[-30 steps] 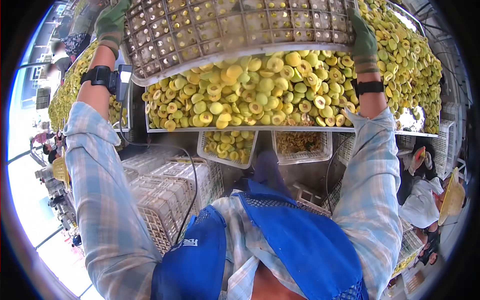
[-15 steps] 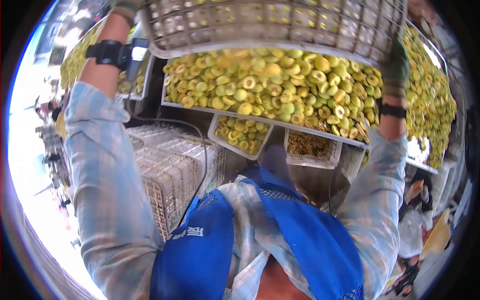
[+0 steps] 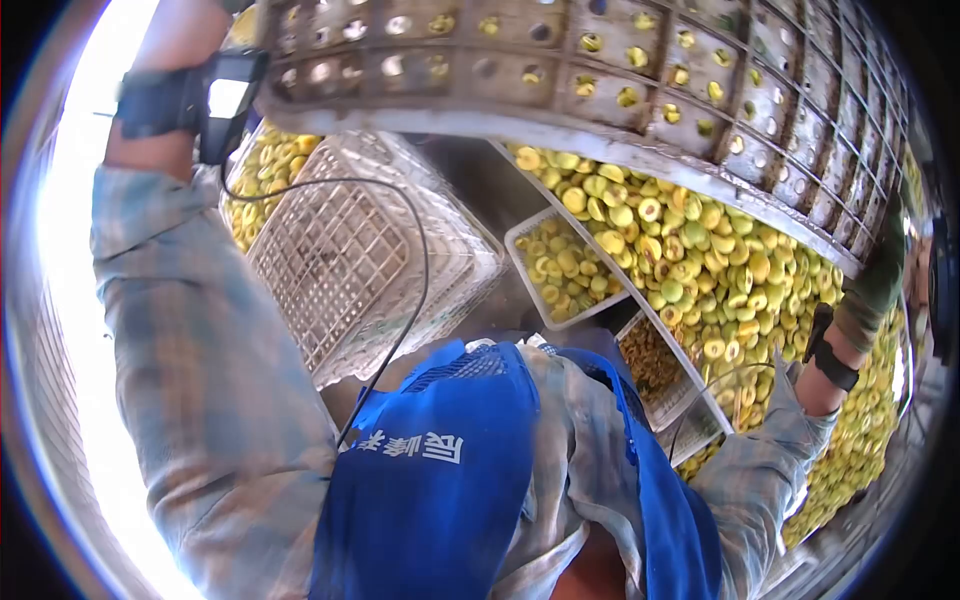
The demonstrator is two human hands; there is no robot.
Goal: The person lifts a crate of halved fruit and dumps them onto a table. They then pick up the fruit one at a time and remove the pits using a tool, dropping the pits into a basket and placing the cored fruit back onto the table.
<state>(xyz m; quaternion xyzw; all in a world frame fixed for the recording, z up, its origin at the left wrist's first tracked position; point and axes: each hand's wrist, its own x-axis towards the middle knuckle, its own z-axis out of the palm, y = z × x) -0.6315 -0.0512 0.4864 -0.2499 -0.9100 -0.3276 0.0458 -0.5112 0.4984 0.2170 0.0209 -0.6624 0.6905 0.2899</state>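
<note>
A grey-white plastic crate (image 3: 600, 75) with a lattice of ribs and round holes is held up across the top of the view. My right hand (image 3: 880, 275), in a dark green glove, grips its right end; the fingers are mostly hidden. At the crate's left end, my left hand (image 3: 238, 5) is almost cut off by the top edge, its fingers out of sight. Below the crate lies a broad tray surface covered with halved yellow-green fruit (image 3: 690, 270). Yellow fruit shows through the crate's holes.
Stacked white crates (image 3: 345, 250) stand left of centre. A small white basket (image 3: 520, 240) of fruit and another basket (image 3: 655, 415) of brown pieces sit by the tray edge. A black cable (image 3: 425, 260) runs from my left wrist device (image 3: 228, 100) to my vest.
My body and view have turned left, so the stacked crates show nearer the centre. The held crate has come closer and tilted, its right end lower in view.
</note>
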